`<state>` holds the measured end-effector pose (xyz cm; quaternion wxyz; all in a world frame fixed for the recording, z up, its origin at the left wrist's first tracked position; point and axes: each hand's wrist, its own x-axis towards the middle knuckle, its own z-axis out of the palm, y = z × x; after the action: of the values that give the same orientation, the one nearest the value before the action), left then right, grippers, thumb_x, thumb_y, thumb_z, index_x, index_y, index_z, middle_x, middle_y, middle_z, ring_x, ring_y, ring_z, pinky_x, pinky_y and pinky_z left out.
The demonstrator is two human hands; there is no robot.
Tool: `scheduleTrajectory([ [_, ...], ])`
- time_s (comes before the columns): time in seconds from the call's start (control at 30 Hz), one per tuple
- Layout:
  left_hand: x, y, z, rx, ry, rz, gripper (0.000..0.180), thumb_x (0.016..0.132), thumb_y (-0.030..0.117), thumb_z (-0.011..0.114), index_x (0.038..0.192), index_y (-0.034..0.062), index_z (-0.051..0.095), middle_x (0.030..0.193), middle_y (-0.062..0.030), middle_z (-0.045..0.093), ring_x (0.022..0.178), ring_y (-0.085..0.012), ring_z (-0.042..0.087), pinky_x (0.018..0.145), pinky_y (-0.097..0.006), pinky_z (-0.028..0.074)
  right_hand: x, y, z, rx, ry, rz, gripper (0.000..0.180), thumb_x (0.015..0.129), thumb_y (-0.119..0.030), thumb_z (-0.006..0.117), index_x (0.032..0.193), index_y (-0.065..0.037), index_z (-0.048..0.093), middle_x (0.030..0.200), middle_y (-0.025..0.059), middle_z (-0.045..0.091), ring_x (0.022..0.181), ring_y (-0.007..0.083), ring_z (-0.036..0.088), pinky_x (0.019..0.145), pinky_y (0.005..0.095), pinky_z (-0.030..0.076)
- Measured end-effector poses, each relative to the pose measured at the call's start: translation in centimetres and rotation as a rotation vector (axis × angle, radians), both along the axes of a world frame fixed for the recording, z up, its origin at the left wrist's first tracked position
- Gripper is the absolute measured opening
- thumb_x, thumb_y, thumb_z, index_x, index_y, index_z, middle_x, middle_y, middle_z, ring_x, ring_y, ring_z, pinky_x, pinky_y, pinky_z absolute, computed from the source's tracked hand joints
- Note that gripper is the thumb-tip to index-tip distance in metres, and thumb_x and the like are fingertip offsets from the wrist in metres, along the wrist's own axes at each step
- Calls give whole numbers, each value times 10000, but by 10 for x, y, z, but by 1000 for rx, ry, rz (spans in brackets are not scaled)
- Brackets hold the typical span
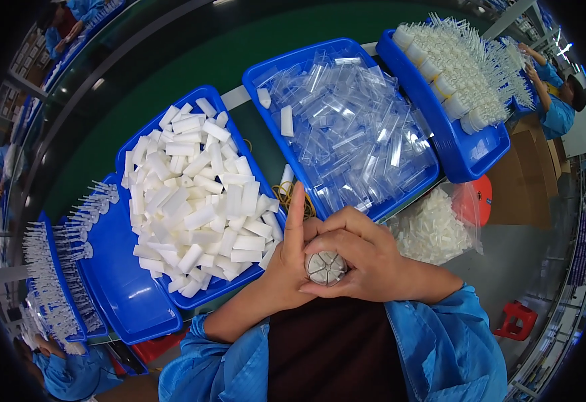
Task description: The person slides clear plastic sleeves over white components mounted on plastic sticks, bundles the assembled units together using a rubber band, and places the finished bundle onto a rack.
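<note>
Close to my chest, both hands hold a round, greyish-white bundle [326, 269] with its end facing up; thin lines split that end into wedge-like segments. My right hand [363, 258] wraps round it from the right, fingers curled over the far side and thumb along the near side. My left hand [285, 271] presses on its left side, index finger stretched out away from me, the other fingers partly hidden behind the bundle. Nearest the hands are a blue tray [264, 182] heaped with short white tubes [199, 194] and yellow rubber bands [286, 195].
Another blue tray [256, 77] holds clear plastic sleeves [346, 127] and two white tubes. At far right, a blue tray [477, 149] carries banded white bundles [433, 67]. A bag of small white pieces [433, 231] lies right. Left are a bare blue tray [129, 288] and racks of thin-stemmed pieces [48, 275]. Co-workers sit around.
</note>
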<state>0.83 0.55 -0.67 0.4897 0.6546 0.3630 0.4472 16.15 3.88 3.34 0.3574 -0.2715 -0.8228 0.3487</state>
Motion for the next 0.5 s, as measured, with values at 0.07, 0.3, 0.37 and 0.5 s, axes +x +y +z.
scheduleTrajectory([
  [0.07, 0, 0, 4, 17, 26, -21, 1082, 733, 72, 705, 1404, 35, -143, 1026, -175, 555, 928, -259, 588, 831, -345, 451, 1, -2, 0, -12, -14, 5, 430, 589, -160, 819, 931, -68, 575, 943, 71, 522, 787, 190, 601, 624, 266, 505],
  [0.3, 6, -16, -6, -30, -163, -52, 1153, 663, -23, 726, 1407, 104, -147, 1325, -242, 296, 1192, -342, 420, 823, -392, 497, 38, 11, 16, -122, -2, -80, 394, 577, -207, 833, 862, -86, 590, 907, 73, 553, 792, 210, 581, 641, 279, 475],
  [0.37, -6, -21, 4, 4, -203, -53, 1119, 663, -60, 703, 1423, 147, -92, 1330, -248, 287, 1184, -361, 425, 781, -384, 526, 71, 26, 24, -15, 22, -321, 378, 541, -210, 846, 804, -97, 600, 864, 47, 547, 790, 164, 561, 631, 269, 454],
  [0.5, -43, -39, 8, 4, -352, -89, 890, 679, -90, 663, 1405, 122, 193, 1334, -264, 269, 1153, -391, 452, 755, -393, 546, 127, 58, 29, 89, 204, -906, 350, 617, -101, 763, 876, -60, 531, 820, -4, 511, 694, 61, 516, 612, 191, 430],
])
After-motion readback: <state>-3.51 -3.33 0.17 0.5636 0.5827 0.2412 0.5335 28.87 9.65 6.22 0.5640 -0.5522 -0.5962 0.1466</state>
